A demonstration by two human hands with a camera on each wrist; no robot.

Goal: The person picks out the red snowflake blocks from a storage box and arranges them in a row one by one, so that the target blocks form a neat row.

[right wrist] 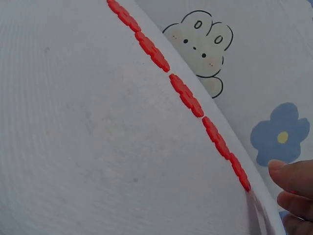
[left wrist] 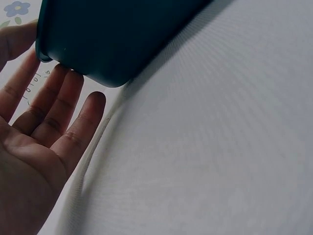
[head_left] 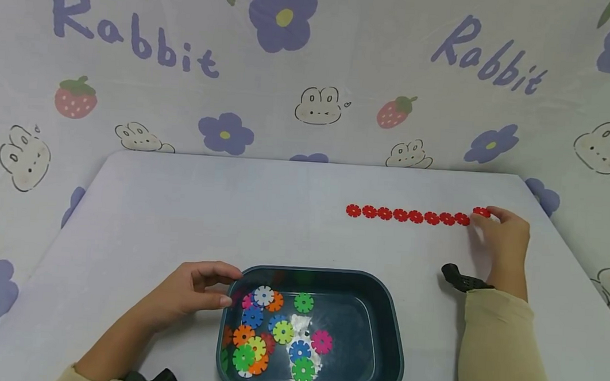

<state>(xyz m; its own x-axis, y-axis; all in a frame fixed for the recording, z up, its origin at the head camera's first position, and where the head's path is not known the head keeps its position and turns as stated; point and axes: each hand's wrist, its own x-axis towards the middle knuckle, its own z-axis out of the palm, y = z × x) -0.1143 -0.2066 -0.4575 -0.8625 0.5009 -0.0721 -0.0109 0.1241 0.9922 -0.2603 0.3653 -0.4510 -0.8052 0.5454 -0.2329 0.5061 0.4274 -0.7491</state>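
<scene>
At the right end of a row of red notched plastic discs (head_left: 400, 215), my right hand (head_left: 505, 230) pinches another red disc (head_left: 481, 212) between thumb and fingertips. That disc is a little behind the end of the row. In the right wrist view the fingers (right wrist: 296, 178) mostly hide it. My left hand (head_left: 196, 288) is at the left side of a dark teal tray (head_left: 364, 291), its fingers fairly straight. The left wrist view shows the left fingertips (left wrist: 95, 105) beside and against the tray's wall. Loose notched discs (head_left: 283, 331) in several colours lie inside the tray, mostly on its left.
A white cloth (head_left: 205, 208) covers the table under the tray and the row. Behind it hangs a printed cloth (head_left: 343, 60) with rabbits, flowers and strawberries. Each wrist wears a black strap with a camera mount (head_left: 465, 279).
</scene>
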